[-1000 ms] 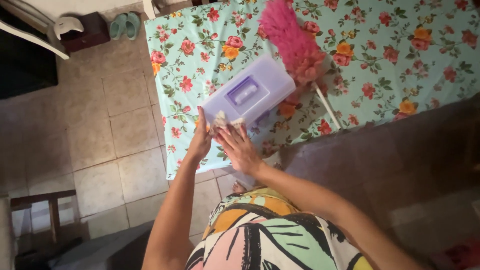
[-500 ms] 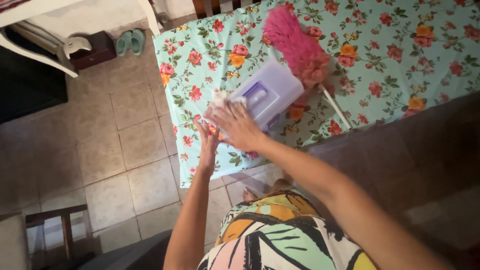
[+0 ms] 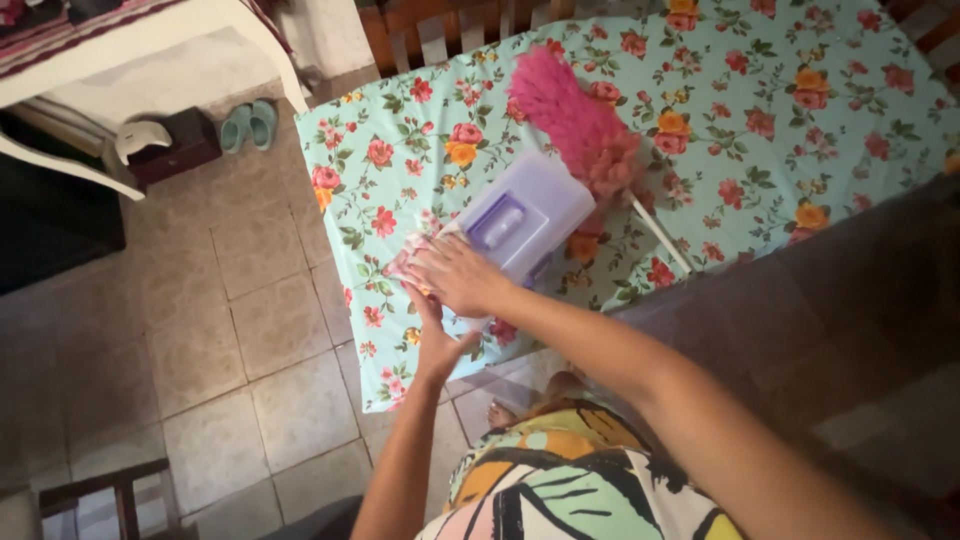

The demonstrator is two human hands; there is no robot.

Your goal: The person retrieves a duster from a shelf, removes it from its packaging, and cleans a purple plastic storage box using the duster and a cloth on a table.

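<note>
A lilac plastic box (image 3: 525, 215) with a lid handle sits on a table covered by a light green floral tablecloth (image 3: 760, 90). My right hand (image 3: 455, 275) lies flat on a pinkish cloth (image 3: 408, 258) at the near left corner of the box, fingers closed on it. My left hand (image 3: 440, 340) reaches up from below, under the right hand, touching the edge of the tablecloth where it hangs over the table. Beside the box lies a pink feather duster (image 3: 580, 120) with a white handle (image 3: 660, 235).
A tiled floor (image 3: 230, 340) lies to the left. A white piece of furniture (image 3: 150, 40), a dark box (image 3: 175, 145) and green slippers (image 3: 250, 125) stand at the upper left. A wooden chair back (image 3: 440, 25) is behind the table. A wooden stool (image 3: 110, 490) is at the lower left.
My right hand has slid with the cloth from the box's near end to its left corner. My left hand stays at the table edge. The view has shifted.
</note>
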